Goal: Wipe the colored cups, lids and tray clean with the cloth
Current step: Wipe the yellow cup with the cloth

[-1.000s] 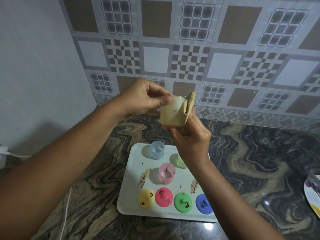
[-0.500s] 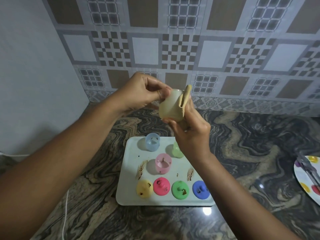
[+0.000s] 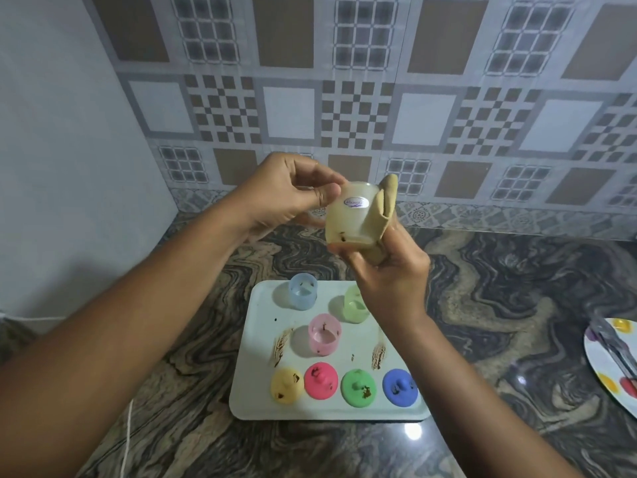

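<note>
Head view: left hand (image 3: 293, 198) pinches the yellow cup (image 3: 348, 220), right hand (image 3: 389, 270) grips the cloth (image 3: 386, 201) against it. The cup has turned, label (image 3: 356, 202) now showing, so wiping looks unfinished.

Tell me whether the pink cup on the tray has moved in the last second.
No. The pink cup still stands just behind the pink lid on the tray, right of the brown smear, as before; only the camera view shifted.

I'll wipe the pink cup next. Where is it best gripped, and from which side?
Pinch the pink cup across its side wall near the rim, coming down from above: it stands upright, mouth up, apart from the blue cup and green cup, probably leaving room for fingers.
</note>
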Tool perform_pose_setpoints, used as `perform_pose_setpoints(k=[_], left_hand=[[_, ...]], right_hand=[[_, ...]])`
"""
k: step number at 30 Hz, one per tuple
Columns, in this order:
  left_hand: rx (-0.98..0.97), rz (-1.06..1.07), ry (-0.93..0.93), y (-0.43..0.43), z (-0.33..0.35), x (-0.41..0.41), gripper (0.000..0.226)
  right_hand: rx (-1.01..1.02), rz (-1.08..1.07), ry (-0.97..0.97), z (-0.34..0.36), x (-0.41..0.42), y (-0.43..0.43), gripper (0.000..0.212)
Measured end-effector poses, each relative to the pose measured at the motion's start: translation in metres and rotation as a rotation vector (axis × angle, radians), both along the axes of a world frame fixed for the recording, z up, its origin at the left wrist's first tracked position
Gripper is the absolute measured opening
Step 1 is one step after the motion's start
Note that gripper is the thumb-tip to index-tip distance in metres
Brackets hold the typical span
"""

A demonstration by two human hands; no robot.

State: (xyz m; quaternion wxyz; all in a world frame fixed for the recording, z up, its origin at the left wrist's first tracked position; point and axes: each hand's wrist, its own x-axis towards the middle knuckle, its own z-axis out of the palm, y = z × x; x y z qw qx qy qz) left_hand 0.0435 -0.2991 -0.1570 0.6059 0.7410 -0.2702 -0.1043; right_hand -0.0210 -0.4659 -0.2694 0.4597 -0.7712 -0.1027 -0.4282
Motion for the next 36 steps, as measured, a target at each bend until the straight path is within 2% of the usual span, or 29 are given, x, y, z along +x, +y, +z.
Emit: perform_pose_setpoints(k=[2, 4, 7, 11, 14, 17, 19, 21, 24, 27, 30, 36], left_hand=[[0.076, 0.016, -0.087, -0.002, 0.004, 0.000, 0.009], [0.135, 0.030, -0.175, -0.004, 0.006, -0.001, 0.010], [0.143, 0.053, -0.181, -0.006, 0.004, -0.002, 0.032], [0.111, 0.035, -0.001, 0.002, 0.005, 0.002, 0.032], [0.010, 0.048, 0.078, 0.003, 0.006, 0.005, 0.029], [-0.020, 0.063, 0.042, 0.001, 0.008, 0.007, 0.020], [-0.012, 0.072, 0.025, 0.000, 0.008, 0.009, 0.012], [-0.029, 0.070, 0.059, 0.000, 0.007, 0.011, 0.009], [-0.086, 0.046, 0.155, 0.000, 0.006, 0.011, 0.018], [-0.133, 0.027, 0.213, -0.001, 0.005, 0.010, 0.025], [-0.142, 0.023, 0.220, -0.001, 0.005, 0.010, 0.028], [-0.185, 0.026, 0.240, 0.001, 0.002, 0.012, 0.018]], right_hand=[[-0.088, -0.036, -0.037, 0.001, 0.002, 0.003, 0.069], [-0.121, -0.019, -0.045, 0.000, 0.003, 0.002, 0.080], [-0.004, 0.094, -0.012, 0.001, 0.003, -0.001, 0.070], [0.109, 0.174, 0.016, 0.015, 0.001, -0.002, 0.072], [0.079, 0.155, 0.014, 0.020, 0.002, -0.001, 0.069], [-0.104, 0.048, -0.056, 0.020, 0.004, 0.002, 0.070], [-0.153, 0.057, -0.065, 0.023, 0.003, 0.003, 0.074], [-0.080, 0.109, -0.051, 0.029, 0.000, 0.004, 0.067], [0.052, 0.134, -0.104, 0.031, -0.003, 0.006, 0.051], [0.048, 0.122, -0.159, 0.030, -0.003, 0.005, 0.037], [0.056, 0.124, -0.192, 0.029, -0.003, 0.003, 0.036], [0.168, 0.251, -0.172, 0.030, -0.002, -0.004, 0.032]])
